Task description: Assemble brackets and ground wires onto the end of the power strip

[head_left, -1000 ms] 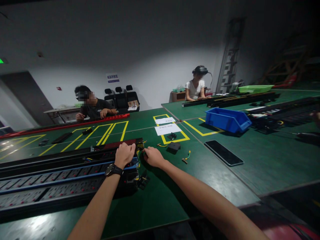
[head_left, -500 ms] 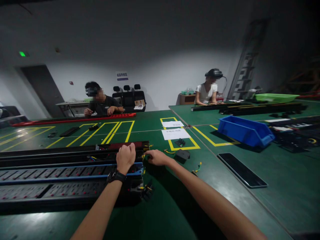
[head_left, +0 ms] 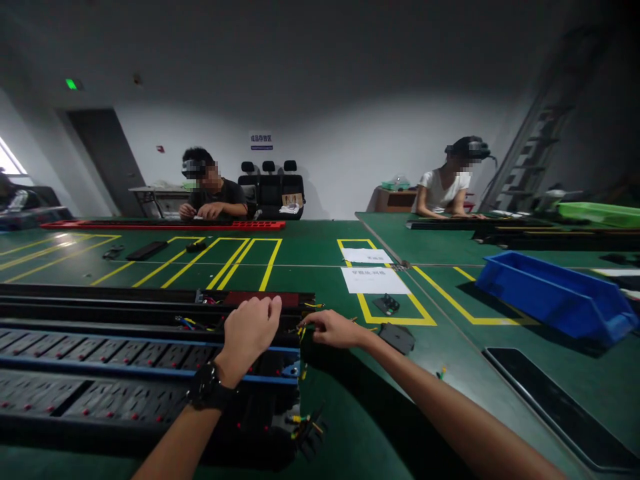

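Long black power strips (head_left: 45,393) lie side by side on the green table, one edged in blue, with rows of sockets and small red parts. My left hand (head_left: 250,333) is closed over an open black rail (head_left: 100,313) behind them; its curled fingers hide what they grip. At the right end of that rail, my right hand (head_left: 333,328) pinches a thin yellow-green wire (head_left: 302,329) between thumb and forefinger. More coloured wires (head_left: 187,323) show inside the rail. A black end piece with wires (head_left: 311,430) sticks out of the nearest strip.
Right of my hands are a black block (head_left: 397,338), a small black part (head_left: 387,305), paper sheets (head_left: 375,280), a phone-like black slab (head_left: 555,400) and a blue bin (head_left: 555,293). Two people (head_left: 213,197) work across the table, one behind a red rail (head_left: 165,225).
The view has shifted, so the table items sit farther right or lower. Both hands keep nearly the same places at the rail's end; the right still pinches at the wire.
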The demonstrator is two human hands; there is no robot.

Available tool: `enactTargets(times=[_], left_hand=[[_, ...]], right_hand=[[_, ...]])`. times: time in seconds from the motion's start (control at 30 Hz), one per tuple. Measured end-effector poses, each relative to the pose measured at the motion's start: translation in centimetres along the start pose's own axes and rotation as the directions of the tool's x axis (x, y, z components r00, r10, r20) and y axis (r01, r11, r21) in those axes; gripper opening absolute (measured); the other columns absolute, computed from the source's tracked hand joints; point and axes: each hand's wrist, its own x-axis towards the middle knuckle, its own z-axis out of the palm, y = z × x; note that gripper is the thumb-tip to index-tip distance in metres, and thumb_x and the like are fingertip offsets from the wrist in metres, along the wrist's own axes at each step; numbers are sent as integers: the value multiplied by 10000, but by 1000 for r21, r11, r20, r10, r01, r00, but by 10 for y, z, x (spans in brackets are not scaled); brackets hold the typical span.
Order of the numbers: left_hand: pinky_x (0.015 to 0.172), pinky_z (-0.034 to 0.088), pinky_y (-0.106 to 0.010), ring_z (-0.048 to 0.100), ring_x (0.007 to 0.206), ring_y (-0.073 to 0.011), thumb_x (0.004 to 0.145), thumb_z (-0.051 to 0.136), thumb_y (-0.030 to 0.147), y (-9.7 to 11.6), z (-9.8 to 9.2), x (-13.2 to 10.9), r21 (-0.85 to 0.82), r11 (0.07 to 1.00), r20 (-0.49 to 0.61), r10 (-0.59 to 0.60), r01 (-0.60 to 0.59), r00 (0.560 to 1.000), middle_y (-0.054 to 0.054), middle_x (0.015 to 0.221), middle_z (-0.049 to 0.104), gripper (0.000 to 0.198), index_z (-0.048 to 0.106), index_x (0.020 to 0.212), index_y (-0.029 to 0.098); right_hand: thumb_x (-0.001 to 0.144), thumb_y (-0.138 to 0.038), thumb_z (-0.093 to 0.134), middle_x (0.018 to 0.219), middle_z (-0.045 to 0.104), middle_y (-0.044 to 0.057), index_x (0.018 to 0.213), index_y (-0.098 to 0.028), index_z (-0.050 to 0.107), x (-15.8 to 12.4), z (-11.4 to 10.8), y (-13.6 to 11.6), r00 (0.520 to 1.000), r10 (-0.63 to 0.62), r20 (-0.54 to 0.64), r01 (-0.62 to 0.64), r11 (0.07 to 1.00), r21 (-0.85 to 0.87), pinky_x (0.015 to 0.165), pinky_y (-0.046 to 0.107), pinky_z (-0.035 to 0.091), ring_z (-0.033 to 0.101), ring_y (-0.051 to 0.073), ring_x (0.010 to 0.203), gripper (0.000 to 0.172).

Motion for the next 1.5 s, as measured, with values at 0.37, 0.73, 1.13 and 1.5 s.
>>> enactTargets(times=[0.37,0.73,1.13,1.5], left_hand=[[787,470,-337,670,924,-246,1016,283,440,-4,19,-6,3,1000,8,11,-11,1000,-104,922,728,503,696,871,192],[765,476,-329,692,905,-243,1022,285,432,-8,18,-9,-27,1000,17,-14,14,1000,-105,936,739,493,693,881,193],[754,474,-317,696,889,-232,1015,277,432,-9,20,-10,-65,998,18,0,2,1000,-103,928,742,510,699,863,188],[732,476,-329,699,868,-249,1010,271,434,-9,18,-9,-75,997,26,2,0,1000,-115,910,736,521,705,863,186]], right_hand=[[747,-206,617,1036,746,78,1280,-265,660,13,-17,-49,980,-14,198,95,910,-404,724,313,487,687,232,850,538],[790,-165,552,949,758,105,1089,-234,726,17,-21,-59,985,76,153,32,799,-601,725,338,486,713,265,852,353],[819,-174,561,1018,761,104,1134,-252,712,14,-17,-64,984,47,171,79,749,-658,742,343,538,732,260,870,358],[820,-223,537,1041,768,109,1278,-280,667,-2,-3,-61,980,200,0,-161,787,-596,761,378,558,733,297,941,480]])
